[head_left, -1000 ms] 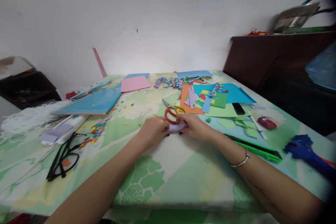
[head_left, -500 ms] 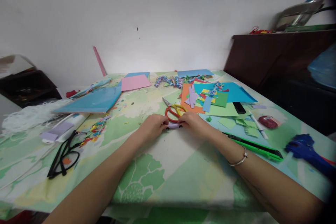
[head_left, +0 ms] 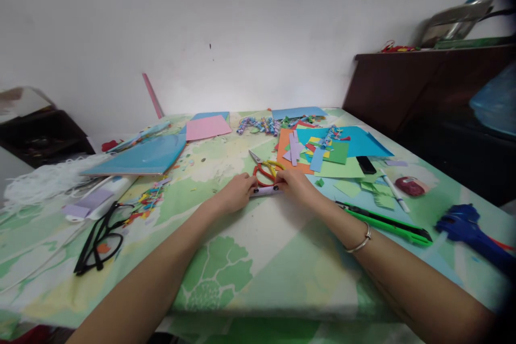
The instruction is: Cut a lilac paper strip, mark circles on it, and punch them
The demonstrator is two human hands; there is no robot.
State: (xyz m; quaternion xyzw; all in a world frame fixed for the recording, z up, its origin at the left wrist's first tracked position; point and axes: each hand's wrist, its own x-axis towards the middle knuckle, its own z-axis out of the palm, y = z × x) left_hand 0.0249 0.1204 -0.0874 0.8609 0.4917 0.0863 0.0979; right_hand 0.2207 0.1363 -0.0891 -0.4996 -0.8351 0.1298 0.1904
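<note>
A small rolled strip of purple paper (head_left: 266, 191) lies crosswise between my two hands, low over the tablecloth. My left hand (head_left: 237, 192) pinches its left end, and my right hand (head_left: 295, 187) pinches the right end with fingers bent. Dark spots show near each fingertip. Just beyond the roll lie scissors (head_left: 265, 173) with red and yellow handles, their blades pointing away to the left. A green utility knife (head_left: 387, 223) rests beside my right forearm, which wears a silver bangle.
Coloured paper sheets (head_left: 355, 142) and scraps lie at the right, with a blue glue gun (head_left: 463, 224) at the right edge. Black glasses (head_left: 100, 239), a blue folder (head_left: 141, 155) and white string (head_left: 44, 177) are at the left. Curled paper pieces (head_left: 258, 125) sit at the back.
Both hands remain at the purple roll. More of the roll shows between the fingers, and my right wrist has shifted slightly left. The view has moved a little.
</note>
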